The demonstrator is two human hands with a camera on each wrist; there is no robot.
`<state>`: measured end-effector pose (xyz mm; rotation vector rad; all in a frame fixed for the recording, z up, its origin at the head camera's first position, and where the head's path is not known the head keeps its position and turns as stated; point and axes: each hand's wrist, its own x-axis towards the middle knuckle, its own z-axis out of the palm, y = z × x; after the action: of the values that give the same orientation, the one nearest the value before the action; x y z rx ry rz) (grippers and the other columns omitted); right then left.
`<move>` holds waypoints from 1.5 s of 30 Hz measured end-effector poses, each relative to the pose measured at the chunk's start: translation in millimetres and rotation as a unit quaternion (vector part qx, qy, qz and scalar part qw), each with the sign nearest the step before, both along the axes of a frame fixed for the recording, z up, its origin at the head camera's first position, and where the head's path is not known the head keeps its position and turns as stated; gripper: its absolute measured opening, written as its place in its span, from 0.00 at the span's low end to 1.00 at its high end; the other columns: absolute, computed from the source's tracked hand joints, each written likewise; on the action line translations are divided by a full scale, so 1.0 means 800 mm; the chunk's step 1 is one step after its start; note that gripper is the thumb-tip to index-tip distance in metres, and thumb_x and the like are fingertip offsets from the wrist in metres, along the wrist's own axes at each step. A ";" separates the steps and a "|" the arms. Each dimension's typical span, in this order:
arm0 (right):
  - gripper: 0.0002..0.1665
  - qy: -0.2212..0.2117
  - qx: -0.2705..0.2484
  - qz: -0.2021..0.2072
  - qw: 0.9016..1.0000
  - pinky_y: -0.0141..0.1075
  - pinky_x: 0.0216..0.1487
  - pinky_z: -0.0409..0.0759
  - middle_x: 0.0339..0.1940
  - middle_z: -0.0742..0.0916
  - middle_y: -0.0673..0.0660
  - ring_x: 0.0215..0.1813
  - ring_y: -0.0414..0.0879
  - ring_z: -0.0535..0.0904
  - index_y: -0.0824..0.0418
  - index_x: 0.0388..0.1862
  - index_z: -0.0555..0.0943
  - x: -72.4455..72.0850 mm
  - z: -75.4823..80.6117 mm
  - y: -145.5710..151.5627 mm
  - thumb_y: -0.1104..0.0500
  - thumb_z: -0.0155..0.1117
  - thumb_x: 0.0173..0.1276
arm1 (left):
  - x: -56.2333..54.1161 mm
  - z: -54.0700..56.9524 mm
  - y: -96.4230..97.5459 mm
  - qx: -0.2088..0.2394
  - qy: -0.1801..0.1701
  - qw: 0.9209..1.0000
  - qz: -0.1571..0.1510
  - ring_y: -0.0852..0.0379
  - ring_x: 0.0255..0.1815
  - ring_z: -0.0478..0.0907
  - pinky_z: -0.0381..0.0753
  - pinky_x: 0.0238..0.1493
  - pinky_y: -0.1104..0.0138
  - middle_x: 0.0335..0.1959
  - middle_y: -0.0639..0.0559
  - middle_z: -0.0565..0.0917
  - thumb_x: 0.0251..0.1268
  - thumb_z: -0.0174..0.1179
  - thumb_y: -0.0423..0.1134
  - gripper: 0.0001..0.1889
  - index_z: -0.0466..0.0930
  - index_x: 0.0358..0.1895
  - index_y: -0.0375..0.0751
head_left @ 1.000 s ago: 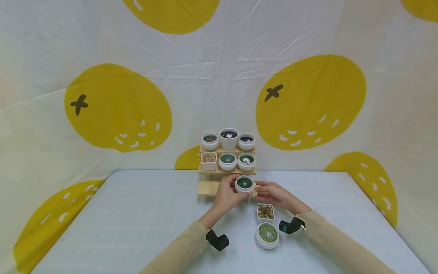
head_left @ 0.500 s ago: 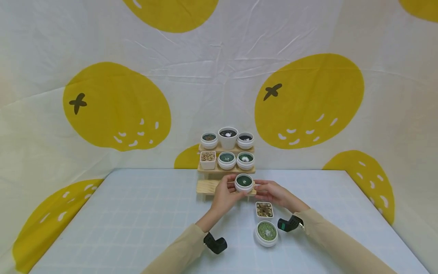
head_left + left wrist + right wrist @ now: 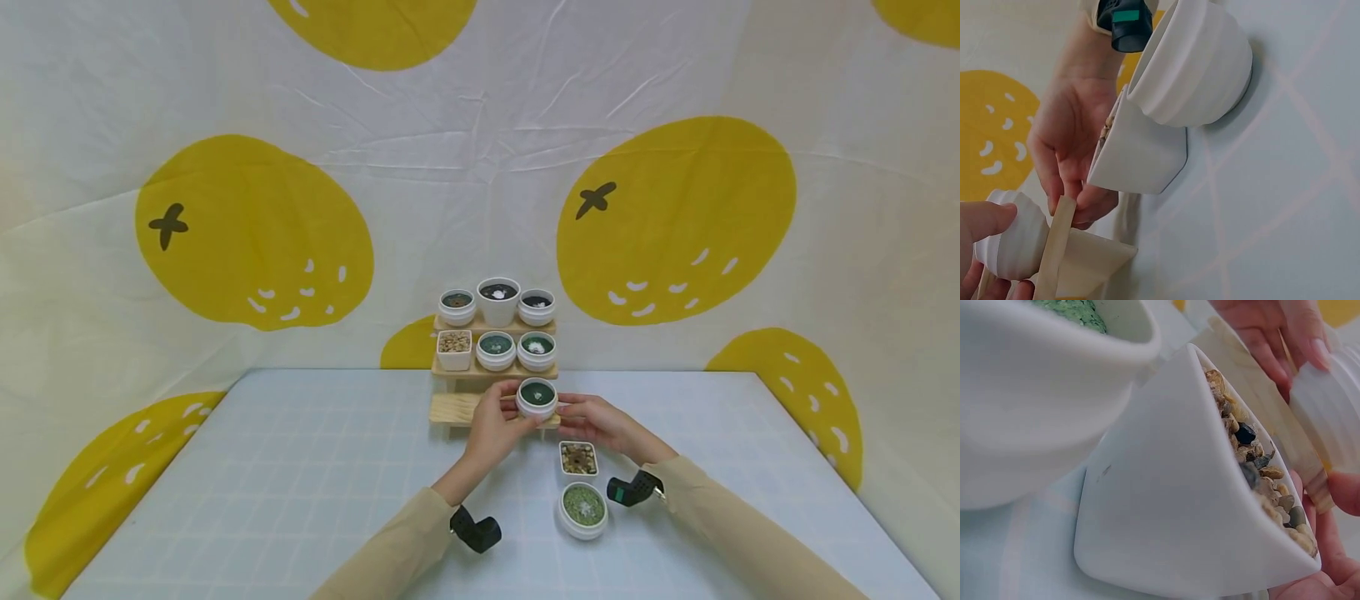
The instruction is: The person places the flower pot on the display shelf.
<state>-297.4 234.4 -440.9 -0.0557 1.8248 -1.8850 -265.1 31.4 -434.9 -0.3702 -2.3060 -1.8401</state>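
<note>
At the right end of the lowest shelf of a stepped wooden stand (image 3: 453, 408) sits a round white ribbed pot (image 3: 537, 396) with a dark green filling. My left hand (image 3: 489, 429) grips this pot, thumb on its front and fingers behind, as the left wrist view also shows. My right hand (image 3: 603, 425) holds the shelf's right end; in the right wrist view its thumb (image 3: 1344, 492) lies above the board and its fingers below. Nearer me stand a square pot of pebbles (image 3: 578, 460) and a round pot with light green filling (image 3: 582, 510).
The middle shelf bears a square pot of pale pebbles (image 3: 453, 350) and two round pots. On the top shelf a taller white pot (image 3: 498, 308) stands between two low ones. A fabric backdrop (image 3: 465, 192) with yellow fruit hangs behind the pale checked tabletop (image 3: 300, 475).
The gripped pot has shifted very slightly to the right and back on the lowest shelf. My right hand stays at the shelf's end.
</note>
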 end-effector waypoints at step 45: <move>0.36 -0.009 -0.034 0.002 0.999 0.29 0.47 0.83 0.39 0.84 0.48 0.40 0.37 0.82 0.76 0.74 0.46 0.004 0.004 -0.002 0.67 0.46 0.73 | 0.088 0.003 -0.005 -0.007 -0.049 0.998 -0.032 0.40 0.65 0.68 0.71 0.63 0.47 0.68 0.37 0.66 0.56 0.68 0.38 0.41 0.55 0.71 0.37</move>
<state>-294.1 233.1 -437.8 -0.0667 1.7470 -1.9393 -194.8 27.8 -432.8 -0.3685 -2.3989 -1.9143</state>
